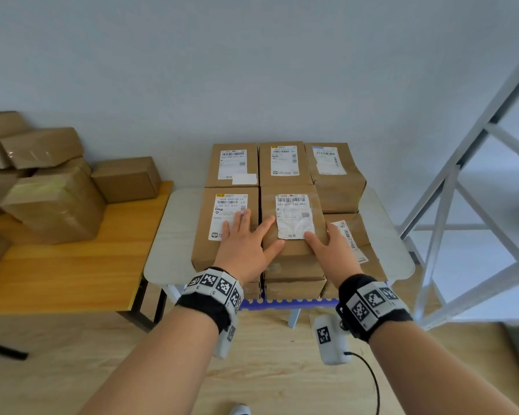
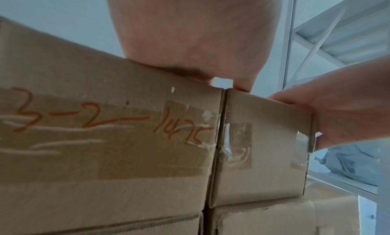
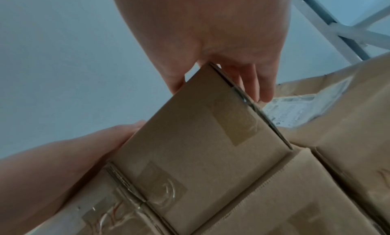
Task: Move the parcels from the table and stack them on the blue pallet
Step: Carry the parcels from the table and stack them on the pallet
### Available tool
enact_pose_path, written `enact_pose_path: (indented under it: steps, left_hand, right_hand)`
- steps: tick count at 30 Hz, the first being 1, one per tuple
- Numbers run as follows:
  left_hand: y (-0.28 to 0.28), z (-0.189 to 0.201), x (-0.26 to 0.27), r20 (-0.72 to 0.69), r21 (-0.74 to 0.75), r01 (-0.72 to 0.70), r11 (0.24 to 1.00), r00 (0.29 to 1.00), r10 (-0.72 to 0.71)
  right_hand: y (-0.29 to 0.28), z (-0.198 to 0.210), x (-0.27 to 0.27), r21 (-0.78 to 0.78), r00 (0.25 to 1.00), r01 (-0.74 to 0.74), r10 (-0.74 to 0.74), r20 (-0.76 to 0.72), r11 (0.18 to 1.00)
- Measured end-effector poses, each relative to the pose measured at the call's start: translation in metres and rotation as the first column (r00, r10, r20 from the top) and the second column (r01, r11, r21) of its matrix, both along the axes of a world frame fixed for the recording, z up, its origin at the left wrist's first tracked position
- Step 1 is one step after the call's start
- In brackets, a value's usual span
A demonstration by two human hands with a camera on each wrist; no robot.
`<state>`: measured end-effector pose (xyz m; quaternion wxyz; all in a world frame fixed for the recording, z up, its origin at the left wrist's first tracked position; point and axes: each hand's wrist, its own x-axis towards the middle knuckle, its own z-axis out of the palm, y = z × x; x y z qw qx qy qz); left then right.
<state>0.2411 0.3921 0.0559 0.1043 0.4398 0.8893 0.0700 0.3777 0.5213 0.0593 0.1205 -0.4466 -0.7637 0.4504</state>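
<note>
Brown parcels with white labels stand stacked on the blue pallet [image 1: 282,304]. My left hand [image 1: 246,244] lies flat with spread fingers on the front left parcel [image 1: 205,250], and its thumb reaches onto the front middle parcel [image 1: 291,259]. My right hand [image 1: 330,247] rests on that middle parcel's right edge, thumb on top and straight fingers down its right side. In the left wrist view my left hand's palm [image 2: 190,38] sits above the seam between the orange-marked parcel [image 2: 105,155] and the middle one [image 2: 263,155]. The right wrist view shows my right hand [image 3: 211,38] straddling the parcel's [image 3: 200,147] corner.
Several more brown parcels [image 1: 54,202] are piled on a wooden table [image 1: 72,265] to the left. A white metal rack frame [image 1: 461,175] stands close on the right. A pale board [image 1: 168,235] juts out around the stack. A lower parcel [image 1: 360,235] sits right of the middle one.
</note>
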Motion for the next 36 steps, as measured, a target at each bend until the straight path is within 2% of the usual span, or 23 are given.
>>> enact_pose_path:
  steps: [5,12,15,20,28,36]
  left_hand:
    - [-0.004,0.013,0.002,0.057,0.030,-0.018,0.999,0.998,0.016]
    - [-0.043,0.039,-0.023,0.069,0.267,-0.180,0.947,0.983,0.168]
    - [-0.078,0.045,-0.050,0.040,0.327,-0.215,0.920,0.976,0.213]
    - [-0.162,0.051,-0.102,0.094,0.353,-0.381,0.855,0.923,0.373]
    - [-0.312,0.042,-0.194,0.133,0.258,-0.507,0.822,0.862,0.490]
    - [-0.407,0.032,-0.274,0.218,0.215,-0.545,0.810,0.836,0.504]
  right_hand:
    - [-0.009,0.023,0.001,0.168,0.998,-0.021,0.030,-0.048,0.986]
    - [-0.042,0.053,-0.024,0.321,0.981,-0.105,0.151,-0.120,0.941]
    - [-0.068,0.065,-0.049,0.311,0.964,-0.177,0.227,-0.135,0.934]
    - [-0.123,0.069,-0.112,0.327,0.927,-0.291,0.349,-0.136,0.899]
    - [-0.258,0.054,-0.230,0.275,0.873,-0.410,0.461,-0.157,0.870]
    - [-0.354,0.035,-0.315,0.144,0.894,-0.419,0.435,-0.106,0.896]
